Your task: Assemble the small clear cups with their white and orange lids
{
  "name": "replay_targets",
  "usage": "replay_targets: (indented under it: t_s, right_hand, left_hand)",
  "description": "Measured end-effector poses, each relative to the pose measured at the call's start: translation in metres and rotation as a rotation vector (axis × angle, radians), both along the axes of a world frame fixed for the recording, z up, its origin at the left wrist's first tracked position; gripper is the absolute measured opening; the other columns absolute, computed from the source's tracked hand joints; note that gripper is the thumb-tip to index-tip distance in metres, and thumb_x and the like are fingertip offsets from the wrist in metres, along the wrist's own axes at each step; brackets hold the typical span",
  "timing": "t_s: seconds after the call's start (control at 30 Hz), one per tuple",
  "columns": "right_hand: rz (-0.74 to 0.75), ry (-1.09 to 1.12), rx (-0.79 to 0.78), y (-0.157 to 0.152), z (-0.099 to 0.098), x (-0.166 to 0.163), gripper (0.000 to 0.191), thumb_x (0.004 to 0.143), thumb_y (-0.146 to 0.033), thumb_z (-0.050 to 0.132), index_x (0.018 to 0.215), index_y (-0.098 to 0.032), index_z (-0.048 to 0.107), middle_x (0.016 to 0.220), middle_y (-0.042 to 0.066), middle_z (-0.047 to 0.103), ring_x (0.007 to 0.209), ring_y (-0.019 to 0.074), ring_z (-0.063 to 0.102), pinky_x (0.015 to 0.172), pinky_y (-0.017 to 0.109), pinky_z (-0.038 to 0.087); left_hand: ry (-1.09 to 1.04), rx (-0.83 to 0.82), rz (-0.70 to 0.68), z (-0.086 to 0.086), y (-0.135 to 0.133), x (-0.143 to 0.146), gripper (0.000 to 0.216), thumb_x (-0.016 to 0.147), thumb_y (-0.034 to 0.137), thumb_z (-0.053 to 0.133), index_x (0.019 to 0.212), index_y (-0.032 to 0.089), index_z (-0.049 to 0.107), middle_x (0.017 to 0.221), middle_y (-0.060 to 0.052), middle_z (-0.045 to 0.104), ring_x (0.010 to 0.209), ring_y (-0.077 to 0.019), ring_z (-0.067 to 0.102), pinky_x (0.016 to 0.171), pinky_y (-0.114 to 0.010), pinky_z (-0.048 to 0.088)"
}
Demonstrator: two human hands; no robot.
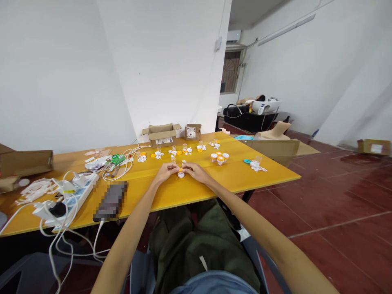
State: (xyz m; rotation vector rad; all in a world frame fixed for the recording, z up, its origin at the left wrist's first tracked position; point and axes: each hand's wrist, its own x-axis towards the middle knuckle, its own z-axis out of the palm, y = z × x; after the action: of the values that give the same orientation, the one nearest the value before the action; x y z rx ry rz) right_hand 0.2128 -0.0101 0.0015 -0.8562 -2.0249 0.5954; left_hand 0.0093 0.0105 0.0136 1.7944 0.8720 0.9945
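Observation:
My left hand (165, 171) and my right hand (195, 170) meet over the middle of the yellow table (214, 183). Their fingertips pinch a small orange part (180, 170) between them. Just below it a small white round cap (181, 174) rests on the tabletop, at the fingertips. Both hands are closed in a pinch; the part is too small to name further. Beyond the hands lie several small white and orange pieces (171, 153) and a few small jars with orange lids (219, 157).
Two open cardboard boxes (162, 134) stand at the table's far edge. A power strip with tangled white cables (70, 192) and a blurred phone (110, 201) lie at left. A teal ring and white bits (254, 164) sit at right. More boxes (373, 146) rest on the red floor.

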Motion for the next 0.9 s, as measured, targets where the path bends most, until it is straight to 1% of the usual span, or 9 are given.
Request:
replay_targets:
  t_s: [0.2, 0.4, 0.73, 0.9]
  right_hand:
    - [-0.004, 0.012, -0.01, 0.0015, -0.0019, 0.0005, 0.023, 0.095, -0.035, 0.053, 0.087, -0.022, 0.071, 0.088, 0.002, 0.073, 0.081, 0.0191, 0.064, 0.078, 0.029, 0.047]
    - [-0.01, 0.008, -0.007, 0.0057, -0.0057, 0.0013, 0.027, 0.096, -0.038, 0.052, 0.088, -0.021, 0.071, 0.085, 0.002, 0.073, 0.081, 0.0195, 0.064, 0.076, 0.029, 0.049]
    - [-0.006, 0.018, -0.031, 0.0023, -0.003, 0.001, 0.022, 0.092, -0.035, 0.056, 0.088, -0.022, 0.073, 0.089, 0.002, 0.075, 0.083, 0.0198, 0.065, 0.08, 0.031, 0.05]
    - [0.011, 0.05, -0.076, 0.0047, -0.005, 0.0009, 0.017, 0.088, -0.033, 0.06, 0.089, -0.021, 0.071, 0.091, 0.003, 0.075, 0.084, 0.0196, 0.066, 0.08, 0.031, 0.05]
  left_hand:
    - [0.0, -0.018, 0.006, -0.0002, 0.0009, -0.0003, 0.026, 0.068, 0.043, 0.081, 0.075, 0.018, 0.074, 0.078, -0.002, 0.073, 0.079, -0.0184, 0.066, 0.081, -0.031, 0.051]
    - [0.027, -0.023, -0.002, 0.0005, 0.0006, -0.002, 0.028, 0.067, 0.044, 0.082, 0.076, 0.018, 0.075, 0.079, -0.003, 0.075, 0.082, -0.0198, 0.068, 0.083, -0.032, 0.052]
    - [0.02, -0.047, -0.036, 0.0019, -0.001, -0.0032, 0.026, 0.066, 0.042, 0.083, 0.072, 0.017, 0.074, 0.077, -0.004, 0.074, 0.081, -0.0204, 0.068, 0.082, -0.033, 0.052]
    - [0.037, -0.052, -0.037, 0.0042, -0.003, -0.0033, 0.023, 0.065, 0.039, 0.084, 0.069, 0.018, 0.074, 0.076, -0.003, 0.075, 0.081, -0.02, 0.068, 0.083, -0.033, 0.051]
